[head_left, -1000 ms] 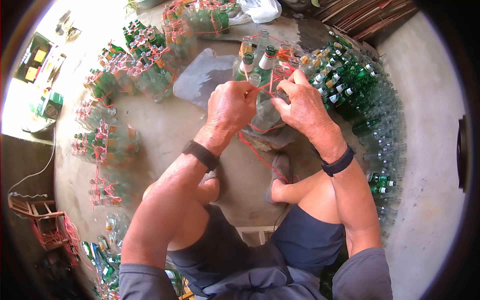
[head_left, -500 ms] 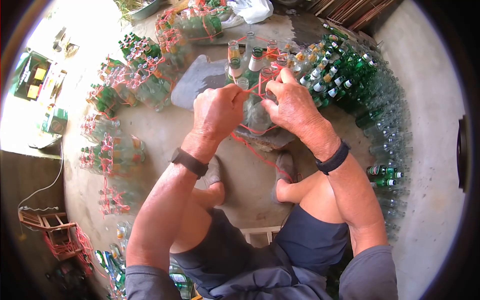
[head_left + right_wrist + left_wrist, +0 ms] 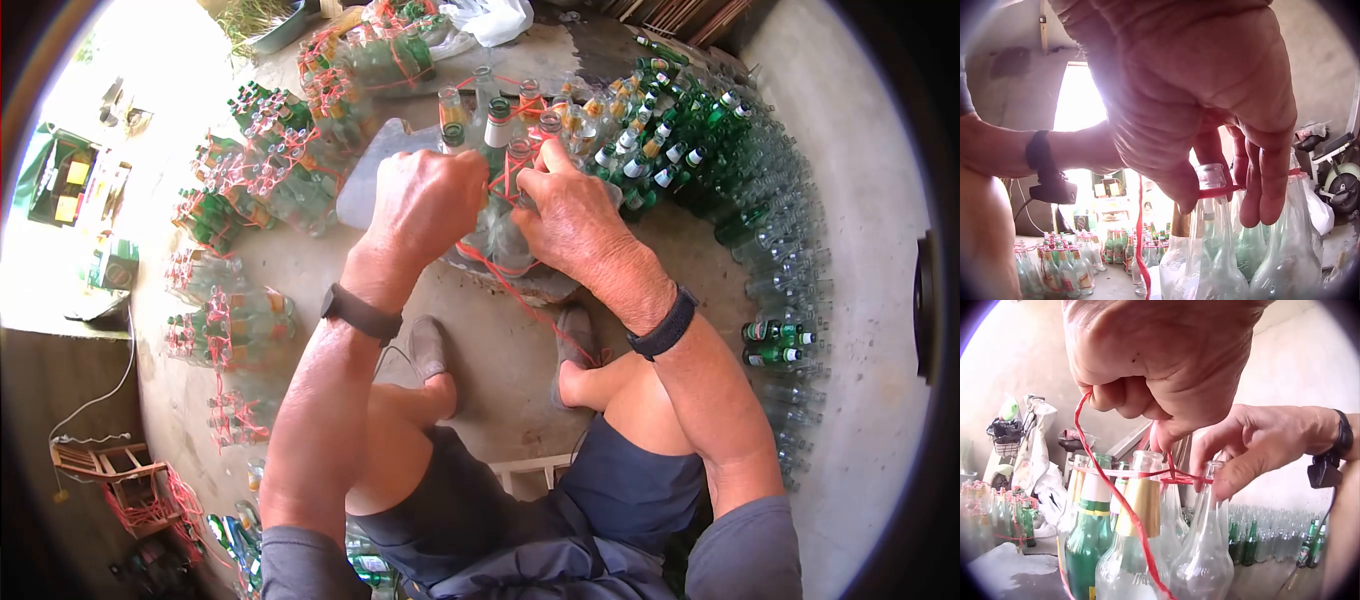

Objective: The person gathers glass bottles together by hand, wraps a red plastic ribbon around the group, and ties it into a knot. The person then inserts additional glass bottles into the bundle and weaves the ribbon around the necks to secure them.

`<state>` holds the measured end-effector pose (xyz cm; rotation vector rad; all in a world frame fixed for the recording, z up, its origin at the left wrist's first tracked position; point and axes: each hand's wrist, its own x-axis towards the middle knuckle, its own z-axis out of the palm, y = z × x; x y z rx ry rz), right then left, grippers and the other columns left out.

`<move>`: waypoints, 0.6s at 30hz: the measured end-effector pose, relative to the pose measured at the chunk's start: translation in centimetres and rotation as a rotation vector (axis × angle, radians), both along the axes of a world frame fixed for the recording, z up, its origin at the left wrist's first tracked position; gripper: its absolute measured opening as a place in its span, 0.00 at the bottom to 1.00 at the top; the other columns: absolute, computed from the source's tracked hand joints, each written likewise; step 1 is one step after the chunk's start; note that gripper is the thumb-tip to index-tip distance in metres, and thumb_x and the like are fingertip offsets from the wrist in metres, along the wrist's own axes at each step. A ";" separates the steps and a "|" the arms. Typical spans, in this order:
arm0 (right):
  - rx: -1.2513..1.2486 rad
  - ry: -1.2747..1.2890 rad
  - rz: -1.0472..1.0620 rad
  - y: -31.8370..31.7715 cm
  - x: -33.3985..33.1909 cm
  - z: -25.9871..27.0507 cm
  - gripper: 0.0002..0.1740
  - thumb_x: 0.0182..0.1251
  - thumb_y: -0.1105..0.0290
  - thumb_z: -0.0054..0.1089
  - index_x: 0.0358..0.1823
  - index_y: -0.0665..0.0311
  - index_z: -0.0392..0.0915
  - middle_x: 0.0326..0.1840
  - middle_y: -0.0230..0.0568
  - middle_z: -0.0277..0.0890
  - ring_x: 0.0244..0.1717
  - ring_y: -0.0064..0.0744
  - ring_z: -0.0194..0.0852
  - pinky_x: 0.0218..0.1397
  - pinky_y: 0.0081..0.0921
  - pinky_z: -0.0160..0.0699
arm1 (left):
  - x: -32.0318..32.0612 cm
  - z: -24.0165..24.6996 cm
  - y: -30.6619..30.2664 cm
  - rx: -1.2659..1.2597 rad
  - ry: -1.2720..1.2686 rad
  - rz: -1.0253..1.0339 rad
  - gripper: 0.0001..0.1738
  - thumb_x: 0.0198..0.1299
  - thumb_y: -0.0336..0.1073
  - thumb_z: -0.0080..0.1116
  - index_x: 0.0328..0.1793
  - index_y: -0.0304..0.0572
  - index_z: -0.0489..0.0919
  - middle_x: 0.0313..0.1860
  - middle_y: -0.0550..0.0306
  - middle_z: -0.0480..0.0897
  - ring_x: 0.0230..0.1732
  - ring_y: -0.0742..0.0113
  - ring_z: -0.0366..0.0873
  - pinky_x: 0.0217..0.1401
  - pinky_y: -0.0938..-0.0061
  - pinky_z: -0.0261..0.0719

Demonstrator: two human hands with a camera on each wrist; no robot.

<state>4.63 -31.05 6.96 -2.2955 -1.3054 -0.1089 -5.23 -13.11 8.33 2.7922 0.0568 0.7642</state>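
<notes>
A cluster of clear and green glass bottles stands upright on a low slab point(image 3: 525, 287) before the person's feet, with red plastic string point(image 3: 1127, 506) looped around the necks. The left hand point(image 3: 425, 200), fingers curled, grips the string above the bottles; a length hangs from it past a gold-necked bottle point(image 3: 1139, 512). Lower and to its right, the right hand point(image 3: 578, 220) has thumb and fingers around the neck of a clear glass bottle point(image 3: 1200, 562). Its thumb point(image 3: 1179, 187) lies at the string there. A green bottle point(image 3: 1087, 544) stands at the cluster's left.
Tied bottle bundles point(image 3: 275, 150) line the left side of the floor. Loose green bottles point(image 3: 680, 150) and rows of clear bottles point(image 3: 790, 270) curve along the right wall. A grey sheet point(image 3: 365, 180) lies beside the cluster. A wooden frame with red string point(image 3: 140, 490) stands at lower left.
The left hand has pulled slightly away to the left and turned, its fist now over the string. The right hand stays at the bottle necks. The head view has shifted a little.
</notes>
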 end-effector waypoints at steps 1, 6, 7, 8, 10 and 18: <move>0.009 0.014 0.004 0.0 0.0 0.2 0.13 0.57 0.71 0.75 0.41 0.67 0.82 0.55 0.53 0.72 0.49 0.60 0.85 0.51 0.51 0.87 | 0.4 0.2 0.2 0.001 0.005 -0.014 0.06 0.60 0.35 0.63 0.29 0.48 0.83 0.22 0.44 0.83 0.27 0.39 0.84 0.33 0.49 0.81; -0.021 0.033 0.026 -0.2 -0.2 0.9 0.12 0.60 0.73 0.72 0.43 0.69 0.82 0.60 0.60 0.71 0.48 0.64 0.86 0.52 0.53 0.88 | 2.3 1.3 0.8 -0.030 0.057 -0.023 0.09 0.58 0.33 0.62 0.25 0.42 0.84 0.23 0.43 0.84 0.28 0.37 0.84 0.35 0.50 0.83; -0.042 0.027 0.047 -0.2 -0.2 0.9 0.13 0.62 0.74 0.70 0.46 0.71 0.82 0.67 0.67 0.71 0.47 0.65 0.87 0.53 0.53 0.89 | 2.6 1.5 1.1 -0.060 0.144 0.004 0.07 0.59 0.35 0.64 0.30 0.43 0.87 0.26 0.42 0.84 0.30 0.38 0.85 0.37 0.53 0.84; -0.045 0.030 0.048 -0.1 -0.2 0.7 0.13 0.62 0.74 0.70 0.46 0.71 0.82 0.67 0.67 0.71 0.47 0.65 0.87 0.53 0.53 0.89 | 2.9 1.7 1.3 -0.088 0.231 0.031 0.07 0.59 0.36 0.65 0.36 0.43 0.91 0.29 0.42 0.85 0.32 0.39 0.85 0.39 0.56 0.85; -0.029 0.009 0.056 -0.1 -0.2 0.5 0.13 0.62 0.74 0.69 0.46 0.71 0.81 0.62 0.65 0.72 0.47 0.66 0.87 0.51 0.54 0.89 | 3.5 2.1 1.5 -0.120 0.261 0.013 0.08 0.58 0.36 0.66 0.36 0.42 0.91 0.29 0.41 0.85 0.32 0.39 0.86 0.39 0.56 0.85; 0.021 -0.005 0.090 -0.1 -0.2 0.5 0.11 0.64 0.74 0.67 0.47 0.69 0.81 0.63 0.67 0.72 0.47 0.66 0.86 0.51 0.55 0.88 | 5.3 2.7 3.4 -0.402 0.483 0.040 0.13 0.53 0.38 0.70 0.40 0.38 0.92 0.24 0.47 0.86 0.26 0.63 0.83 0.36 0.62 0.82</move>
